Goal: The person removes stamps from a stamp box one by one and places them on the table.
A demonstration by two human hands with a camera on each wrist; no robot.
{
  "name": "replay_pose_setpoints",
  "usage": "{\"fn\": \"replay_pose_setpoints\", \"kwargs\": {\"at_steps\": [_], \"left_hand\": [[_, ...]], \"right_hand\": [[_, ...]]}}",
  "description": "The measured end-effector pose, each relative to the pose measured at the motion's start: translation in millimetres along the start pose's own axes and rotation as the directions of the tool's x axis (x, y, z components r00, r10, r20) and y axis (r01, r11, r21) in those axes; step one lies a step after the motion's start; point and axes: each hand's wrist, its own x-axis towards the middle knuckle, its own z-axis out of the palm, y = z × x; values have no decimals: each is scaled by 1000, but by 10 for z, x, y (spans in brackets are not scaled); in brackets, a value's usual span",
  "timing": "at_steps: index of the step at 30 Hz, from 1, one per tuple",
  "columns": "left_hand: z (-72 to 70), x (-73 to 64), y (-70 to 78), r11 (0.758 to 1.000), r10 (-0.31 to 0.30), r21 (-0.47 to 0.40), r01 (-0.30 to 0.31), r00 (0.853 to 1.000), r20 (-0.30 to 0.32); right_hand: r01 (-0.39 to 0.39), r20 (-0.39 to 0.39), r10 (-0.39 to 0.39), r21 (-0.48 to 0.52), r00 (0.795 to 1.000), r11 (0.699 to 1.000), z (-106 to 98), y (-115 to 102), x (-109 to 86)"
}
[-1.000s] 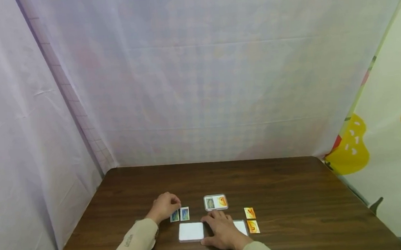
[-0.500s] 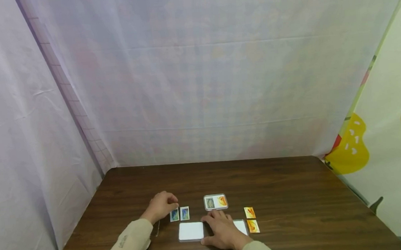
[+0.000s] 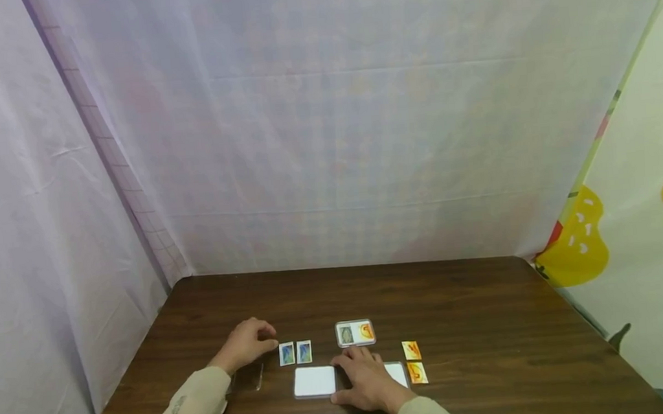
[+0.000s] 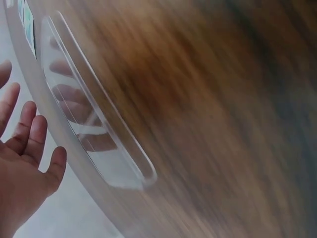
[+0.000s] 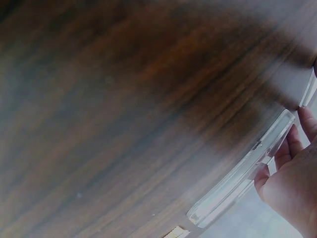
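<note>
My left hand (image 3: 245, 344), fingers loosely bent and holding nothing, hovers just left of two small blue-green stamp-like pictures (image 3: 295, 353). Below it lies a clear plastic lid (image 4: 99, 109), mirroring the fingers in the left wrist view; in the head view only its thin edges (image 3: 260, 376) show. Spread fingers of my right hand (image 3: 365, 380) rest across a white-filled clear case (image 3: 397, 373), covering much of it. Their tips reach the right side of another white case (image 3: 314, 382). In the right wrist view, fingers touch the edge of a clear case (image 5: 242, 171).
Behind the right hand lies a clear case (image 3: 356, 333) with one greyish and one orange picture in it. Two orange-yellow pictures (image 3: 415, 361) lie to the right. The brown wooden table (image 3: 493, 324) ends at a pale curtain (image 3: 328, 168).
My left hand has drawn back to the left, away from the blue-green pictures, uncovering both and the edges of the clear lid. My right hand has stayed in place.
</note>
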Motion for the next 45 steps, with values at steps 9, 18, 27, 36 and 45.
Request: {"fn": "replay_pose_setpoints", "kwargs": {"at_steps": [9,18,27,36,45], "left_hand": [[-223,-153,-135,994,98,-54,-94,992,76],[-409,-368,-324,990,134,26,-139,981,143],[-559,-601,-490,986,148,48,-158,975,163],[-557,-737,-556,995,81,41,-90,978,194],[-509,-717,-579,988,103,97,-124,974,200]], "right_hand": [[22,8,-22,3,1000,1000,-111,-82,-30],[6,-3,-6,-14,1000,1000,12,-10,26],[51,-30,-51,-10,998,999,-29,-65,-17],[37,-23,-37,-12,999,999,-82,-86,-44],[9,-4,-10,-12,1000,1000,-86,-65,-50]]}}
